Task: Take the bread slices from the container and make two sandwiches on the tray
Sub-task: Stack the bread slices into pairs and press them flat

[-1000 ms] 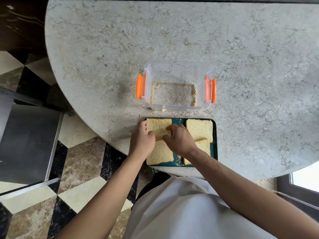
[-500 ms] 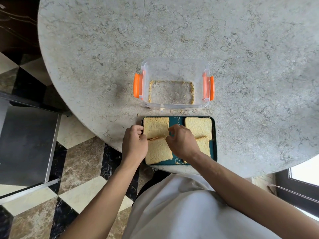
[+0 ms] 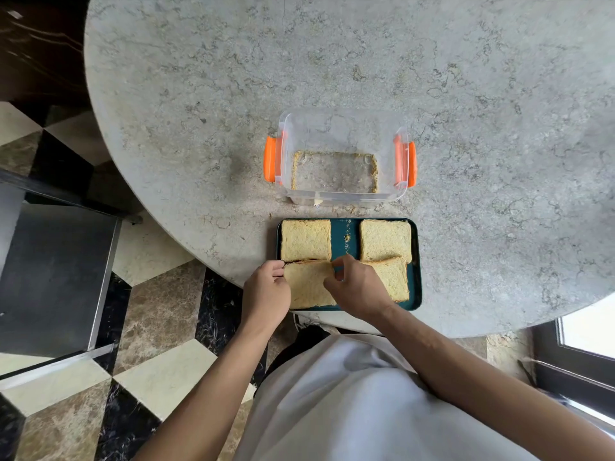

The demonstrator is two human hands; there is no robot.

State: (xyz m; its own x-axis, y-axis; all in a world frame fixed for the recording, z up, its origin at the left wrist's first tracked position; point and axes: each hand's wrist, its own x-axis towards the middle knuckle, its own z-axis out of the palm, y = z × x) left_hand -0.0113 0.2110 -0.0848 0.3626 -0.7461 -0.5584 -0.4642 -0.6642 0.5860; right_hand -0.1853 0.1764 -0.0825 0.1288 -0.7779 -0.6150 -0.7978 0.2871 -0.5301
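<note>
A dark green tray lies at the table's near edge with several bread slices on it. The far-left slice and far-right slice lie flat. The near-right slice overlaps the far-right one. My left hand and my right hand pinch the far corners of the near-left slice, one on each side. The clear container with orange latches stands just behind the tray and holds only crumbs.
The round stone table spreads wide behind and to the right. A dark chair seat stands left over a checkered floor. A window frame sits at the lower right. Crumbs dot the tray's middle strip.
Both hands have drawn back toward me with the near-left slice, so the far-left slice now shows in full. My left hand's fingers moved from the tray's edge onto the slice's corner.
</note>
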